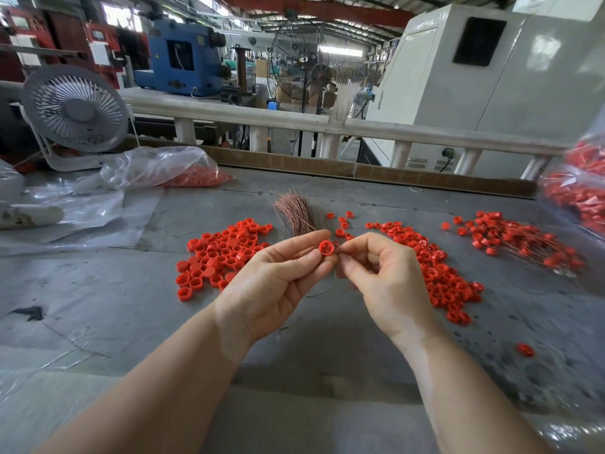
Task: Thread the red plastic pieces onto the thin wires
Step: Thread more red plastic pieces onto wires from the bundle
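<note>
On the grey desk point(98, 290), heaps of loose red plastic caps point(222, 253) beside my fingers remain; a wired pile point(517, 237) lies far right. Beyond my fingertips sits the copper wire bundle point(296, 213). My left hand point(278, 283) pinches one round red cap point(326, 248); my right hand point(383, 273) pinches a thin wire point(334, 273), seemingly mid-threading.

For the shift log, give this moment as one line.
step: threading | left hand: pinches cap | right hand: pinches wire | caps left

My right hand point(386, 273) hides most of the thin wire point(334, 276) I pinch; the right bag of red pieces point(579, 191) is blurred and cropped.
</note>
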The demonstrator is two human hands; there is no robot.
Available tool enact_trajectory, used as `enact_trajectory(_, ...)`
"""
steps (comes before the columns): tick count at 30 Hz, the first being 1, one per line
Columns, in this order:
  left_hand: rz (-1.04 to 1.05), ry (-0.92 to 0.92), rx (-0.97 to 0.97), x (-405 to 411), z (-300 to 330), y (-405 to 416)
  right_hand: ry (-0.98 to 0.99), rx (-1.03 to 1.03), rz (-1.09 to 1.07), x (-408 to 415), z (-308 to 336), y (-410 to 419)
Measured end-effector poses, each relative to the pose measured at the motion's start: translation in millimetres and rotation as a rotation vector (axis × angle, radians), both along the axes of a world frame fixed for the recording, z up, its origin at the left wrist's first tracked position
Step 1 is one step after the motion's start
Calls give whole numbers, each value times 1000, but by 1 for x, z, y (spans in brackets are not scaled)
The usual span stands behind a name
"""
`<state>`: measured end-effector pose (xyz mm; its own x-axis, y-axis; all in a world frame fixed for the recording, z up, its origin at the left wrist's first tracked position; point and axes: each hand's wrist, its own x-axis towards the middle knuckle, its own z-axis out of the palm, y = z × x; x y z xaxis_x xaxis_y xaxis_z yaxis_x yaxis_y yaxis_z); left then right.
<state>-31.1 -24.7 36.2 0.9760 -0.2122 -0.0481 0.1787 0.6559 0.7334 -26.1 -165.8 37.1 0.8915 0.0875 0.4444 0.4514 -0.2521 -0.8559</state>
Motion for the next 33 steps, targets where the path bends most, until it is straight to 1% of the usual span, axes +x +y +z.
enact_trajectory(6,-24,-18,3,-1,1,-1,36,73,39,0,1,-1)
enact_trajectory(17,-42,-40,2,-1,0,-1,64,118,63,1,0,-3)
enact_trajectory(24,-30,-15,-2,-1,0,-4,-27,36,11,5,-2,-5)
enact_trajectory(33,-29,-22,-40,-2,0,-5,38,138,51,4,-4,-5)
